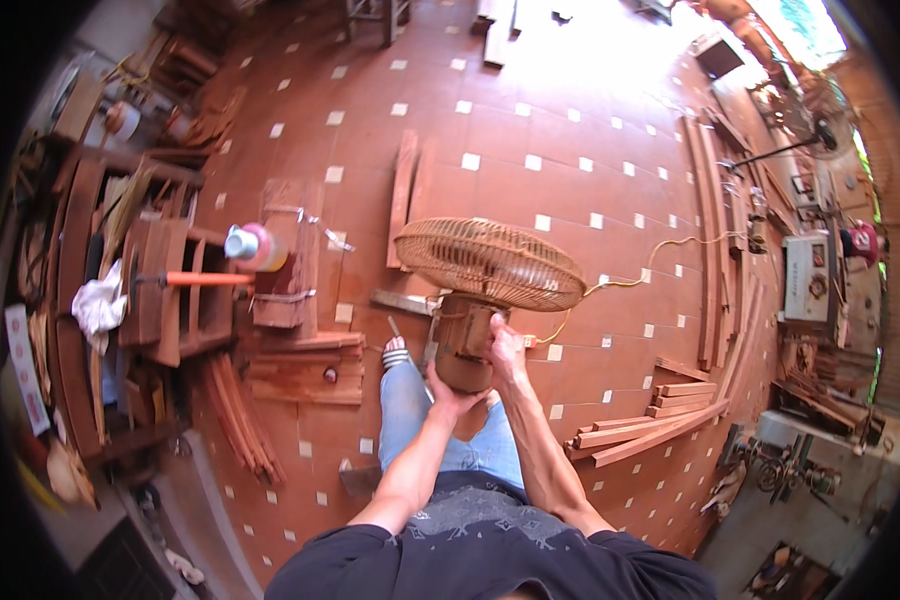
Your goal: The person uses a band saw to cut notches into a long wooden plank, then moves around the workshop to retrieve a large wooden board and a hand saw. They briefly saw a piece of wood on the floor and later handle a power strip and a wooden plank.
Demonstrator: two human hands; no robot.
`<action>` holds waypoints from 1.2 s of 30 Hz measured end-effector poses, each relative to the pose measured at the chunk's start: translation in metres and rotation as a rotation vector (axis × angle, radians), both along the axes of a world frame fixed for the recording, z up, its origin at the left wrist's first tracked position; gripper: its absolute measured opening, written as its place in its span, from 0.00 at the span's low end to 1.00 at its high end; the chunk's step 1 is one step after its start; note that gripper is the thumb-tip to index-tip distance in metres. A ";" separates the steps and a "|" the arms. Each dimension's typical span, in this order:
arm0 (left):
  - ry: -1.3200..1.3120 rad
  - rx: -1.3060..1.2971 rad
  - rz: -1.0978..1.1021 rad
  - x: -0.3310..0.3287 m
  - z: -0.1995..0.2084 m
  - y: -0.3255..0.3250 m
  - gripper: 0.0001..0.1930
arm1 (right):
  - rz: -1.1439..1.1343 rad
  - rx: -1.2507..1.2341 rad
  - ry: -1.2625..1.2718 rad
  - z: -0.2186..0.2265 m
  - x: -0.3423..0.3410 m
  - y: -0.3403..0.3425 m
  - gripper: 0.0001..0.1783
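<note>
Between my knees I hold a dusty brown electric fan [490,265] with a round wire cage and a boxy body. My left hand [453,392] supports the fan's base from below on its left side. My right hand [507,348] closes around the body's right side, below the cage. Next to my right hand is an orange plug or socket [530,342] on a yellow cord [650,268]. A narrow grey-white piece [402,301] lies on the floor left of the fan. The fan's body hides part of my fingers.
Stacked boards [305,370] and a bottle with a pink-red top [255,247] stand at left, near an orange-handled tool [205,279]. Wooden strips [650,420] lie at right. Long planks [705,250] line the right side, beside a white boxy machine [808,278]. Two boards [402,195] lie ahead.
</note>
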State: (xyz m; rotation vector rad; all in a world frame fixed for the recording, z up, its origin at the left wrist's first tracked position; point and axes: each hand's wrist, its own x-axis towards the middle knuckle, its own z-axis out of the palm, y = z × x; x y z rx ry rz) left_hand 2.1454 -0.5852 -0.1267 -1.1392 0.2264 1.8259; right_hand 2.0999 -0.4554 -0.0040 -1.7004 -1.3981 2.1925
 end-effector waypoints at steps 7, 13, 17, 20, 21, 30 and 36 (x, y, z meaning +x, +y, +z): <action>0.008 -0.002 0.056 0.038 0.030 0.017 0.48 | 0.000 0.044 -0.006 0.037 0.026 0.013 0.23; 0.060 0.055 0.042 0.069 0.052 0.049 0.50 | -0.002 0.036 -0.009 0.066 0.058 0.051 0.23; 0.112 0.052 -0.006 0.079 0.062 0.078 0.51 | -0.010 0.024 0.020 0.085 0.078 0.080 0.23; 0.119 0.109 0.007 0.096 0.071 0.103 0.49 | -0.004 0.039 0.045 0.091 0.094 0.107 0.23; 0.112 0.136 0.019 0.103 0.072 0.114 0.49 | -0.004 0.064 0.054 0.094 0.098 0.117 0.23; 0.117 0.267 -0.024 0.152 0.103 0.236 0.48 | -0.049 0.168 0.094 0.144 0.159 0.221 0.23; 0.124 0.259 -0.134 0.161 0.122 0.292 0.50 | -0.096 0.235 0.084 0.165 0.174 0.266 0.24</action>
